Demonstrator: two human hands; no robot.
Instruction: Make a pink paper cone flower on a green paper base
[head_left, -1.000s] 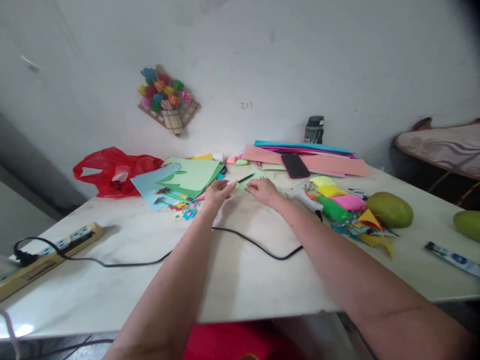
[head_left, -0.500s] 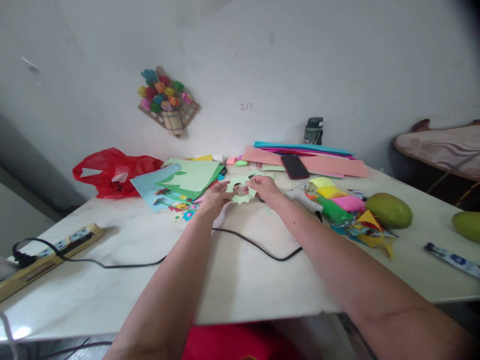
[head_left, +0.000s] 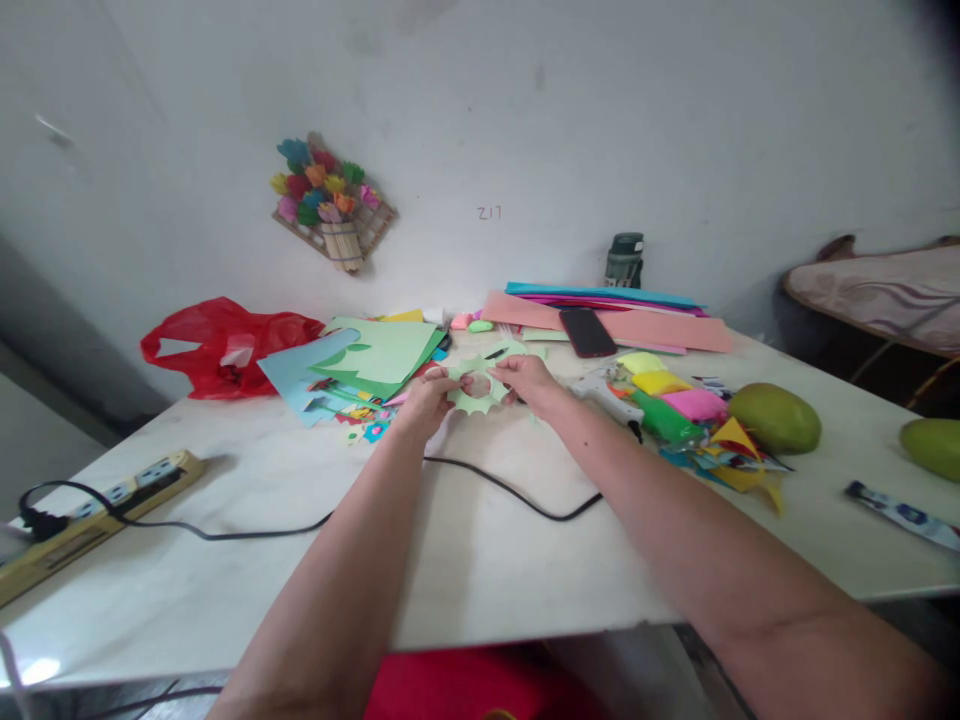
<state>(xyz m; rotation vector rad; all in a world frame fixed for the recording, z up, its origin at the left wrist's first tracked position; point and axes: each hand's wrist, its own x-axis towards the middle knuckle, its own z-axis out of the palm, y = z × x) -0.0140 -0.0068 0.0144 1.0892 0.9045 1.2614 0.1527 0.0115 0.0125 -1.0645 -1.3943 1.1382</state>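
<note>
Between my two hands is a pale green paper ring (head_left: 477, 404) with a pointed, scalloped outer edge and a round hole. My left hand (head_left: 429, 396) pinches its left side. At its upper right, the fingers of my right hand (head_left: 529, 378) are closed on the paper. More pale green paper (head_left: 517, 347) lies just behind the ring. A small dark slim object (head_left: 496, 353) shows there, too small to name. Right of my right hand rests a white tool that looks like a glue gun (head_left: 609, 400), partly hidden by the forearm.
Paper sheets (head_left: 390, 345) and a red plastic bag (head_left: 225, 345) lie left. Behind are a phone (head_left: 587, 332), stacked coloured sheets (head_left: 637, 325) and a bottle (head_left: 624, 260). Clay packs (head_left: 675, 415) and green fruit (head_left: 776, 418) sit right. A black cord (head_left: 510, 487) crosses the table near a power strip (head_left: 142, 490).
The paper ring has turned to show its hole and pointed edge more fully. My left fingers have closed in on its left side. The whole view has shifted slightly.
</note>
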